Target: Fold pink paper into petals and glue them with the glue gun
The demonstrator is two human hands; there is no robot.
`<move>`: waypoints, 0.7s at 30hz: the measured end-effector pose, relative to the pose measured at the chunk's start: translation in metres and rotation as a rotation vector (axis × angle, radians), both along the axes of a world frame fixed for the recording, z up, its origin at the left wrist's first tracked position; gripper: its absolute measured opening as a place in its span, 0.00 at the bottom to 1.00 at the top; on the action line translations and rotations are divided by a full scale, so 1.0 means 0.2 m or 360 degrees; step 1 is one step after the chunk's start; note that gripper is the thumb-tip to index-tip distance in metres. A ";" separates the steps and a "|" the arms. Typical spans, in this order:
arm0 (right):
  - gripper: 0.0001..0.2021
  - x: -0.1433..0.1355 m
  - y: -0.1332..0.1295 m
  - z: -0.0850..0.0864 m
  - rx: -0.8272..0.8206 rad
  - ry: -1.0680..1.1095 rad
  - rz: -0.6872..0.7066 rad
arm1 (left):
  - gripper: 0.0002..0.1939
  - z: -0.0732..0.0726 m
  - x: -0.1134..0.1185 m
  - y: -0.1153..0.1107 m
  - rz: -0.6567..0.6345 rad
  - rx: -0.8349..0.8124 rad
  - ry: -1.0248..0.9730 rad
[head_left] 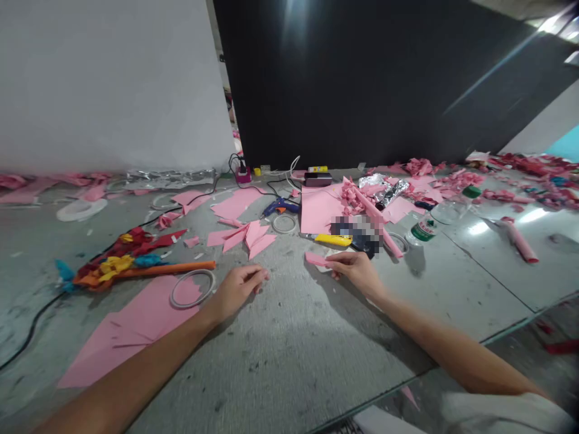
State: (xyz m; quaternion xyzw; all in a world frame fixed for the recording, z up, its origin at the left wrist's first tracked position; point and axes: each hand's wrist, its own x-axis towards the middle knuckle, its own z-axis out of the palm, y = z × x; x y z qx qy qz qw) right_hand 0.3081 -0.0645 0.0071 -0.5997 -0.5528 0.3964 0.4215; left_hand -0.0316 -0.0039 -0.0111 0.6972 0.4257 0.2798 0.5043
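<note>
My right hand (357, 271) pinches a small strip of pink paper (316, 259) just above the table. A whitish scrap lies close under its fingers. Farther left, my left hand (239, 289) is closed, thumb against the curled fingers; what it holds, if anything, is too small to make out. Cut pink paper pieces (253, 235) lie beyond that hand. A yellow utility knife (333, 240) rests just past my right hand, beside a blurred-out dark object (362, 232). Near my left wrist, a roll of tape (192, 289) sits on a large pink sheet (136, 325).
A blue glue gun (281, 207) and another tape ring (284, 223) lie ahead. Paper flowers with an orange stem (167, 268) are at left. On the right are a pink paper tube (375, 214), a plastic bottle (423, 230) and crumpled paper. The table edge (393, 392) runs along front right.
</note>
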 end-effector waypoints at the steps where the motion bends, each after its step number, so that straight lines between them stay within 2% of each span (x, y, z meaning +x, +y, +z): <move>1: 0.21 0.03 -0.01 -0.01 0.0018 -0.0073 -0.0028 | 0.26 0.00 0.00 0.00 -0.0007 0.0017 0.0018; 7: 0.17 0.13 -0.03 -0.07 0.0327 -0.0667 -0.0234 | 0.25 0.01 0.00 -0.01 -0.0016 0.0093 0.0101; 12: 0.14 0.15 0.04 -0.11 0.0510 -0.1131 -0.0063 | 0.24 0.04 0.00 -0.03 -0.0042 0.0162 0.0169; 18: 0.14 0.13 0.07 -0.09 0.0597 -0.1527 0.0072 | 0.22 0.03 0.00 -0.06 -0.0081 0.0240 0.0184; 20: 0.13 0.12 0.05 -0.07 0.0624 -0.1606 0.0059 | 0.21 0.08 0.01 -0.07 -0.0080 0.0285 0.0140; 21: 0.13 0.12 0.05 -0.07 0.0639 -0.1634 0.0045 | 0.21 0.13 0.02 -0.09 -0.0082 0.0325 0.0078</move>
